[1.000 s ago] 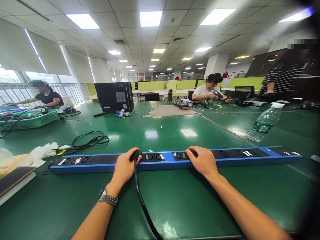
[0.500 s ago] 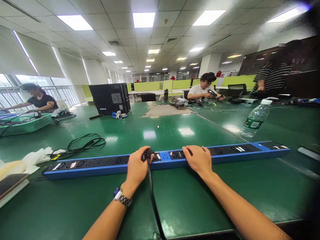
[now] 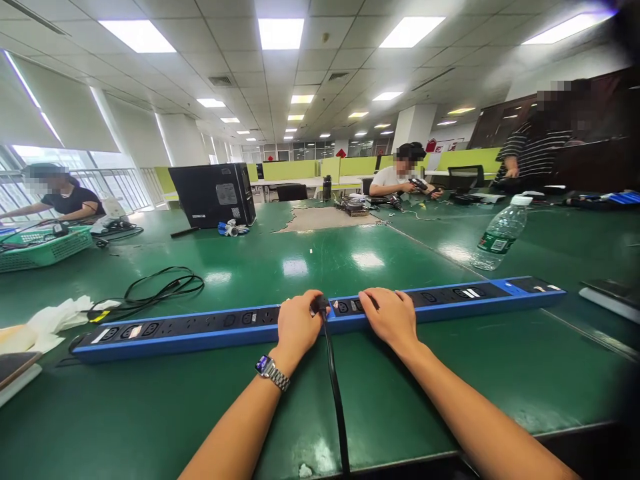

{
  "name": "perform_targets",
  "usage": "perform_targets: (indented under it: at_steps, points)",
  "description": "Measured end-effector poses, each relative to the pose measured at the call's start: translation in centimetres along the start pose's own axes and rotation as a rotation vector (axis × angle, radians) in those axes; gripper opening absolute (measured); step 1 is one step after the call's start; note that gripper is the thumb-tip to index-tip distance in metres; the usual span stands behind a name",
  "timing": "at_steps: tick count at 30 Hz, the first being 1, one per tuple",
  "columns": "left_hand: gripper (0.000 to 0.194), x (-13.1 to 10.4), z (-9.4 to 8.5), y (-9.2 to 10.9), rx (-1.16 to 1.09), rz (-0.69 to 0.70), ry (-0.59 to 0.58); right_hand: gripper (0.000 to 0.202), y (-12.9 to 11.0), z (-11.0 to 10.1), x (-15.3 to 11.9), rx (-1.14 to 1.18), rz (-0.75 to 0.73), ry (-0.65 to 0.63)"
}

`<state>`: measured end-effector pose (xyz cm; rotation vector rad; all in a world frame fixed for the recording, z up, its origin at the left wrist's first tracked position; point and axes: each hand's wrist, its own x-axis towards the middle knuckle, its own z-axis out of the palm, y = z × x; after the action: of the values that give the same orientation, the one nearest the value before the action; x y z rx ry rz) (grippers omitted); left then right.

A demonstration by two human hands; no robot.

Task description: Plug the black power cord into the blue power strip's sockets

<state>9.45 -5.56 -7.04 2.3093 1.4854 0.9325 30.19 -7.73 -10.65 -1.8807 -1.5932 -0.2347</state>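
Observation:
A long blue power strip (image 3: 175,347) with black sockets lies across the green table before me. My left hand (image 3: 299,325) is closed around a black plug (image 3: 321,305) at the strip, just left of its middle. Whether the plug sits in a socket is hidden by my fingers. Its black cord (image 3: 334,387) runs down toward the near table edge. To the right of it, my right hand (image 3: 393,315) grips the strip from above, thumb on the near side and fingers over the far side.
A clear water bottle (image 3: 500,237) stands behind the strip's right part. At left lie a coiled black cable (image 3: 165,290), white tissue (image 3: 55,323) and a green basket (image 3: 60,250). A black computer case (image 3: 213,197) stands further back. Other people work around the table.
My left hand has moved right along the strip with the plug, closer to my right hand. The right hand stays on the strip. The view has shifted slightly.

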Motion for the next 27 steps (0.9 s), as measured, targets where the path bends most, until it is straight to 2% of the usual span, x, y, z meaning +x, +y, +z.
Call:
perform_targets:
  at_steps: [7,13,24,27]
  points:
    - [0.032,-0.4,0.6,0.1,0.065,0.109,-0.001,0.043,0.0,-0.5,0.0,0.082,0.006,0.010]
    - [0.040,-0.7,0.9,-0.5,0.045,0.113,-0.003,0.049,0.6,-1.1,0.2,0.198,0.174,0.119]
    - [0.042,-0.7,0.9,-0.7,0.034,0.120,-0.007,0.049,0.9,-1.1,0.3,0.348,0.345,0.132]
    - [0.046,-0.8,1.0,-0.6,0.066,0.114,-0.006,0.042,0.6,-1.8,1.3,0.374,0.374,0.149]
